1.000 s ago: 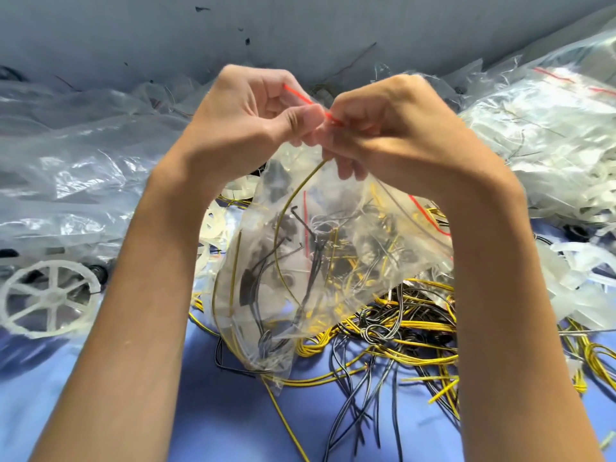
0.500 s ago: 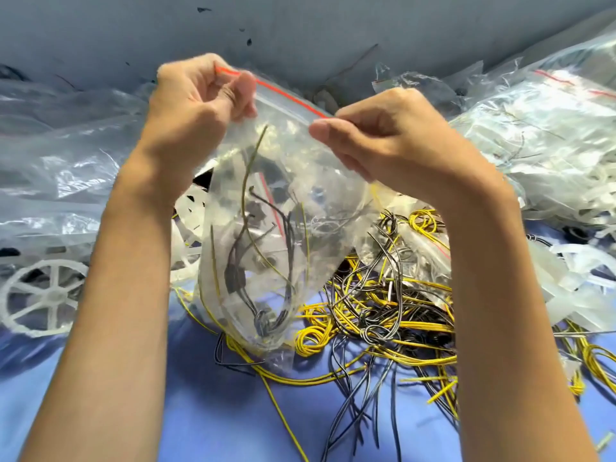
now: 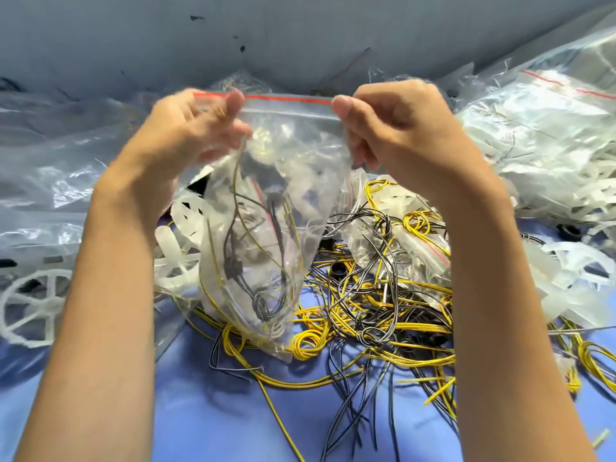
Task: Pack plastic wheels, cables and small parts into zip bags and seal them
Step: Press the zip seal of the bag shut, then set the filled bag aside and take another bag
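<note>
A clear zip bag (image 3: 286,181) with a red strip along its top hangs in the air between both hands. Inside it lie black and yellow cables and some small parts. My left hand (image 3: 196,138) pinches the bag's top left corner. At the top right corner my right hand (image 3: 396,128) pinches it between thumb and fingers. The top edge is stretched level between the two hands. Below the bag, a tangle of yellow and black cables (image 3: 373,315) lies on the blue surface. A white plastic wheel (image 3: 30,311) lies at the far left.
Large clear bags (image 3: 46,168) lie along the left. At the right a big bag of white plastic parts (image 3: 546,151) with a red zip strip rests against the grey wall. Loose white wheels (image 3: 566,268) and a small zip bag (image 3: 420,248) lie right of the cables.
Both hands have moved apart from touching at the bag's middle to its two top corners. The red top edge now runs straight and level.
</note>
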